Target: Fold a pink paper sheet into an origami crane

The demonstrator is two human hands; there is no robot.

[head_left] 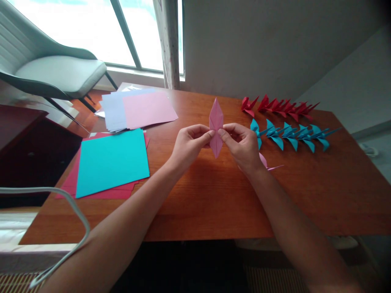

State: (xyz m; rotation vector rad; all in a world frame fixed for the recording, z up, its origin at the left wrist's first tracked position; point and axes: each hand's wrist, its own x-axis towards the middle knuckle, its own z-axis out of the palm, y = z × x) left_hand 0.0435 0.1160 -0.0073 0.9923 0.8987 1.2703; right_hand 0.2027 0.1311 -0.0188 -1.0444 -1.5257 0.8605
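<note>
A pink folded paper, shaped like a long narrow diamond with creases down its middle, is held upright above the table. My left hand pinches its left edge near the middle, thumb in front. On the opposite edge, my right hand grips it the same way, the two thumbs almost meeting at the centre. Behind my right wrist a pink paper crane lies partly hidden. Just beyond that hand stands a row of blue paper cranes.
Red paper cranes line the back right of the wooden table. Turquoise sheets lie over red ones at left, with pink sheets and pale lilac sheets behind. A white cable loops by my left forearm. A chair stands near the window.
</note>
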